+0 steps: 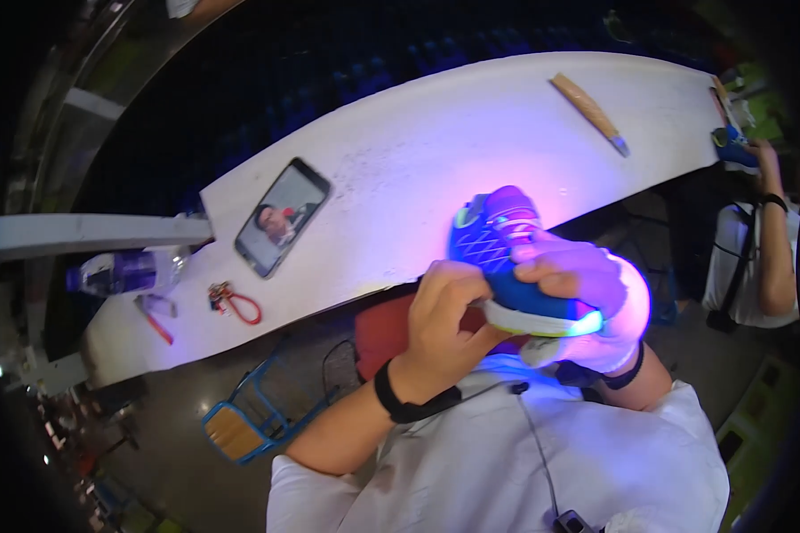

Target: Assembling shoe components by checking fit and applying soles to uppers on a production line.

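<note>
A blue sneaker (498, 258) with a white sole and white zigzag stitching is held up in front of my chest, at the table's near edge. My right hand (596, 284), in what looks like a pale glove, grips it from the right, with fingers over the upper. My left hand (444, 311) is bare and closed at the shoe's left side, its bent fingers and thumb at the sole edge. The left fingertips are partly hidden behind the shoe. Violet-blue light falls on the shoe and my right hand.
On the white table (400, 195) lie a phone (284, 218) showing a picture, a knife-like tool (589, 114) with a tan handle, and a red key loop (236, 304). A plastic bottle (129, 271) lies at left. A blue-framed stool (249, 426) stands below. Another person (756, 240) works at right.
</note>
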A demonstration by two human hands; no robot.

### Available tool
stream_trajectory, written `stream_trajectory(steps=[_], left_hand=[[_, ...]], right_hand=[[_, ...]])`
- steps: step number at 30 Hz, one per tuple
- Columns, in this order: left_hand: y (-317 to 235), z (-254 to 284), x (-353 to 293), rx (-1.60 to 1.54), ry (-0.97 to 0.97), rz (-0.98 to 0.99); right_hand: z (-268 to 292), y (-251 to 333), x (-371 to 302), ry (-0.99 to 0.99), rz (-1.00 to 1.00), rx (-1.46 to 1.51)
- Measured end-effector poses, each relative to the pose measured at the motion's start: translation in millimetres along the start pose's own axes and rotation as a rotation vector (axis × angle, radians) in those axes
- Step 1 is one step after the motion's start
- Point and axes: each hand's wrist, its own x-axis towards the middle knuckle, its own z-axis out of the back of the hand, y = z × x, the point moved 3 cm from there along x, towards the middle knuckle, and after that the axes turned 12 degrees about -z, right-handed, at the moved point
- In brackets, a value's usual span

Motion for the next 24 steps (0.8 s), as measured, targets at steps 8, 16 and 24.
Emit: stream_trajectory(steps=[8, 16, 24], left_hand=[[-8, -13, 10, -0.101, -0.084, -0.031], [-4, -35, 20, -0.187, -0.062, 0.195], [19, -16, 24, 0.235, 0.29, 0.205]], right_hand=[[4, -10, 5, 0.02, -0.129, 0.096], [22, -30, -9, -0.112, -0.059, 0.356], [59, -76, -36, -0.099, -0.354, 0.163]])
